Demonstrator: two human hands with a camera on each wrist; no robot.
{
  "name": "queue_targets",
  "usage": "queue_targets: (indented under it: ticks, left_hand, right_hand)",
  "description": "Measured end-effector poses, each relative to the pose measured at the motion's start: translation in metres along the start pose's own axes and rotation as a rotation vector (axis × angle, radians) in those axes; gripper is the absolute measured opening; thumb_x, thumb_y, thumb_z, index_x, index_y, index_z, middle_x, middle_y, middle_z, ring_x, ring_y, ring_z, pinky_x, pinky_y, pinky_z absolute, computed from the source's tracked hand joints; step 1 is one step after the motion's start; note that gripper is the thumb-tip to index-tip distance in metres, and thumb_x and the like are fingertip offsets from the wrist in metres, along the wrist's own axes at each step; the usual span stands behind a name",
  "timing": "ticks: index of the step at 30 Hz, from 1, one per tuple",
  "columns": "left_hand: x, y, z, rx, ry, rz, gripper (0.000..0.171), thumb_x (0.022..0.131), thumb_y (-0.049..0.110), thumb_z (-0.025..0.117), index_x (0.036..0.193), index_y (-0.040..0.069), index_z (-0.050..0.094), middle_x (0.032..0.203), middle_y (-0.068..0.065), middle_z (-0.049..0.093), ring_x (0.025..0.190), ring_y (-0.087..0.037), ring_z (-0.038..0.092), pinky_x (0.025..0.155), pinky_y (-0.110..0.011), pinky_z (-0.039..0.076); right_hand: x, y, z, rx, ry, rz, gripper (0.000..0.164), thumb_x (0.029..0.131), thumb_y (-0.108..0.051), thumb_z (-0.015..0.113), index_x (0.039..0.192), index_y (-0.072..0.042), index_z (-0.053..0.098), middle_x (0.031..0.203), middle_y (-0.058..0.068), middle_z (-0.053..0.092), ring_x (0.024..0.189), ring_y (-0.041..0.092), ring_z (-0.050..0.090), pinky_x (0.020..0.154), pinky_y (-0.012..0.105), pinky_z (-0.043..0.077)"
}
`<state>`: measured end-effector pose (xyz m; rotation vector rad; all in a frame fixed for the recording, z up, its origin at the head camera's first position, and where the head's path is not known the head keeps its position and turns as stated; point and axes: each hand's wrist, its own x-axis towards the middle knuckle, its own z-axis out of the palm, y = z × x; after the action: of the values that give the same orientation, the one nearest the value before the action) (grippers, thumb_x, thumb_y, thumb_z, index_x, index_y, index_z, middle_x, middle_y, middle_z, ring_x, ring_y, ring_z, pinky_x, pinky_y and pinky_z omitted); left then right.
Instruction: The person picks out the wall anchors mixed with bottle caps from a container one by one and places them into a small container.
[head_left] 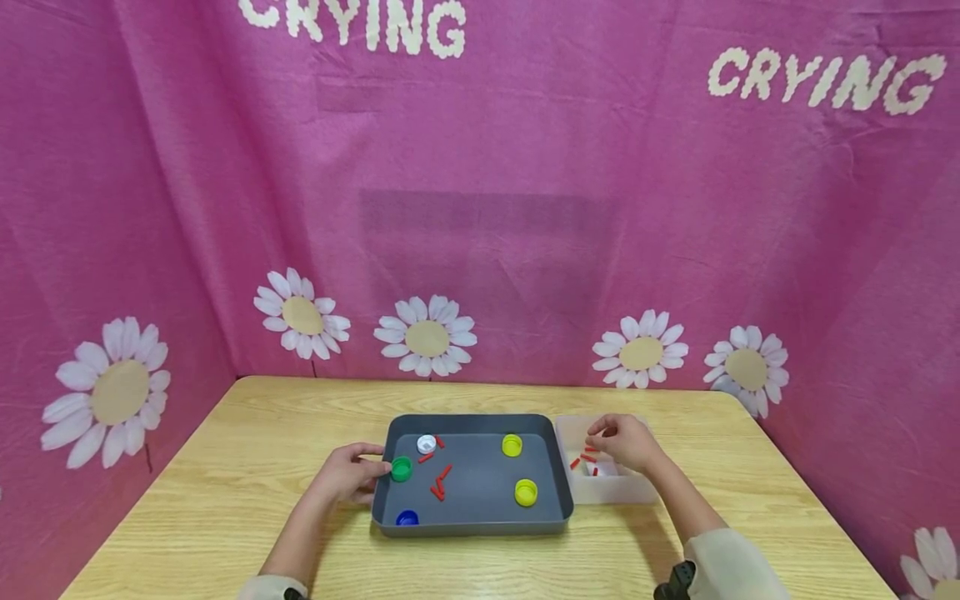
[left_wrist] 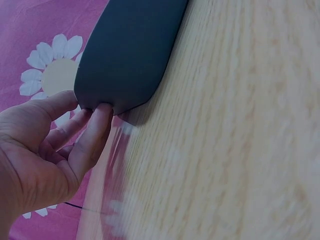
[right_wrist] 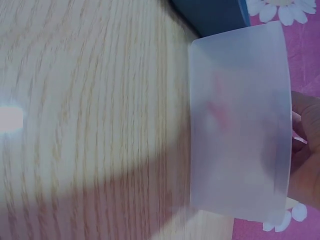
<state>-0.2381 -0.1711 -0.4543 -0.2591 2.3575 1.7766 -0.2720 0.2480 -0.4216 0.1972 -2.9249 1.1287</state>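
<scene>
A dark grey tray holds several small red sticks, two yellow bottle caps, a white cap, a green cap and a blue cap. My left hand grips the tray's left wall, thumb at the rim beside the green cap; its fingers meet the outer side in the left wrist view. My right hand reaches into a translucent plastic box, fingers bent down at a red stick. Whether they pinch it I cannot tell. The box wall partly hides them in the right wrist view.
The box stands against the tray's right side on a light wood table. More red sticks and a whitish piece lie in the box. A pink curtain with daisies hangs behind and at both sides.
</scene>
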Motion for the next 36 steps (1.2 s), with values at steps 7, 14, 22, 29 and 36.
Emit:
queue_targets:
  ticks: [7,14,22,29,36]
  left_hand:
    - [0.000,0.000,0.000,-0.022,-0.006,-0.004,0.044,0.084,0.008,0.066,0.123,-0.005,0.052,0.090,-0.016,0.064,0.068,-0.017,0.064,0.058,-0.034,0.058]
    - [0.000,0.000,-0.001,0.004,-0.004,-0.023,0.043,0.085,0.010,0.067,0.124,-0.002,0.053,0.091,-0.016,0.063,0.068,-0.017,0.063,0.059,-0.034,0.058]
    - [0.001,0.000,-0.001,-0.019,-0.014,-0.025,0.043,0.084,0.009,0.067,0.124,-0.002,0.053,0.090,-0.015,0.065,0.067,-0.016,0.064,0.059,-0.033,0.058]
    - [0.002,0.000,-0.002,-0.004,-0.007,-0.028,0.042,0.085,0.010,0.066,0.124,-0.001,0.054,0.089,-0.013,0.066,0.067,-0.016,0.063,0.059,-0.033,0.058]
    - [0.000,0.000,-0.002,-0.001,-0.009,-0.024,0.043,0.085,0.010,0.066,0.124,-0.001,0.053,0.091,-0.015,0.065,0.068,-0.016,0.063,0.059,-0.033,0.058]
  right_hand:
    - [-0.002,-0.009,0.000,0.080,0.023,0.000,0.018,0.084,-0.017,0.068,0.095,-0.003,0.066,0.073,0.002,0.056,0.062,0.013,0.051,0.052,0.024,0.045]
    - [-0.005,-0.026,0.003,0.111,0.055,-0.019,0.022,0.082,-0.020,0.071,0.096,-0.004,0.067,0.075,0.003,0.056,0.061,0.011,0.051,0.051,0.023,0.045]
    - [-0.004,-0.040,0.011,0.146,0.048,-0.080,0.019,0.082,-0.016,0.070,0.094,-0.002,0.068,0.073,0.003,0.055,0.061,0.010,0.048,0.050,0.021,0.043]
    - [-0.003,-0.058,0.024,0.147,0.029,-0.074,0.016,0.080,-0.015,0.071,0.093,-0.006,0.068,0.074,0.003,0.055,0.062,0.013,0.049,0.049,0.022,0.043]
    - [-0.003,-0.076,0.040,0.162,-0.028,-0.125,0.016,0.081,-0.014,0.071,0.094,-0.005,0.067,0.075,0.001,0.056,0.064,0.012,0.048,0.051,0.022,0.042]
